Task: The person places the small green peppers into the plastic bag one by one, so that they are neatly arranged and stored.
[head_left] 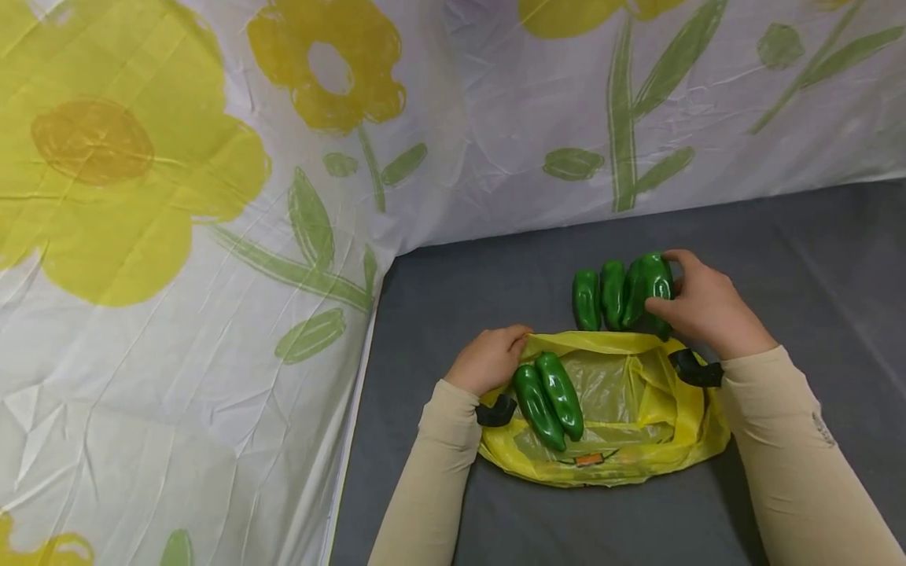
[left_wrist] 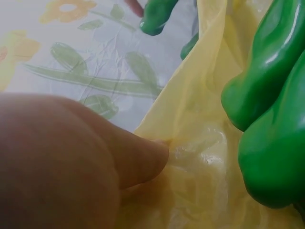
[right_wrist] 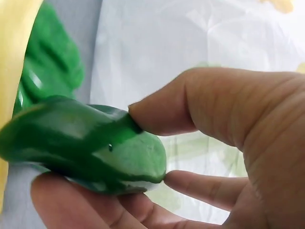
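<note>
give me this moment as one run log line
left hand: holds yellow bag at rim | right hand: grips green pepper | in bag: two peppers | beyond bag: more peppers

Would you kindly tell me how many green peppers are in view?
6: two green peppers in the yellow plastic bag, one pepper in the right hand, and three peppers beyond the bag, the rightmost partly covered; others may be hidden.

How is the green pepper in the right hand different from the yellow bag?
The green pepper is deep green, while the yellow bag is mostly yellow. The pepper is plump and smooth; the bag is thin and crinkly. The pepper is much smaller than the bag. The right hand grips the pepper, while the left hand holds the bag's edge. Both look shiny in places.
</note>
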{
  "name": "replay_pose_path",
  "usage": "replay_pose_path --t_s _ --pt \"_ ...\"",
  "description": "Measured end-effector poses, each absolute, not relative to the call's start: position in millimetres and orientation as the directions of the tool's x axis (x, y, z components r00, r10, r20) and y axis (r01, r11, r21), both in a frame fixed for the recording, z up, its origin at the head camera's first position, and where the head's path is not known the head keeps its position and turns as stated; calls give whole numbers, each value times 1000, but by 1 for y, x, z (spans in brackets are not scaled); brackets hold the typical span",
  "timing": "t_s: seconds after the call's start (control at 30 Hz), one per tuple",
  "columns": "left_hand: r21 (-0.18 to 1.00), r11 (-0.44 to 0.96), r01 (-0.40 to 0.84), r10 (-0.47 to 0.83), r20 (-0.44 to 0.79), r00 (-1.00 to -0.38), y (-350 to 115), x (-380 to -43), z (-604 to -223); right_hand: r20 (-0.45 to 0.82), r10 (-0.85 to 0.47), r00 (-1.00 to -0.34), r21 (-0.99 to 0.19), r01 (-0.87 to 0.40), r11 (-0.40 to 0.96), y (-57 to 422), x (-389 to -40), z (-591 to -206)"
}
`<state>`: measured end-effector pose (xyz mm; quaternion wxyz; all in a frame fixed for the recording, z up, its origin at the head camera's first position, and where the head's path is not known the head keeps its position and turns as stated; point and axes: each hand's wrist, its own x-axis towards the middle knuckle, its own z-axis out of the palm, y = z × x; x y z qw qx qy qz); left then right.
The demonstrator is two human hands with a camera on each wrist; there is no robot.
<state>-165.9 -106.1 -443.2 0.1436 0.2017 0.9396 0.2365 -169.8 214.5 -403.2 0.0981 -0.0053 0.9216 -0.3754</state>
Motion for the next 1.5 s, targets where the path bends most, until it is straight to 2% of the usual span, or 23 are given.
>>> replay_pose_path --t_s 0.53,0.8,1.03,1.27,1.5 --pt "495 813 307 428 -150 -891 -109 -167 -444 -190 -254 -948 -715 -44 697 167 -155 -396" --pt "486 814 319 431 -137 -892 -108 -170 -445 -194 -367 -910 -696 -136 705 151 -147 -398" --pt "476 833 281 395 -158 -905 -113 -170 -447 -169 -453 -875 -704 -215 677 134 -142 -401" --pt "484 834 266 382 -159 -910 -117 -173 -451 -201 -495 -846 -713 -220 666 130 -135 -404" --pt "484 838 250 365 -158 -918 -118 -175 -450 -191 -520 -833 -671 -276 689 127 -133 -404"
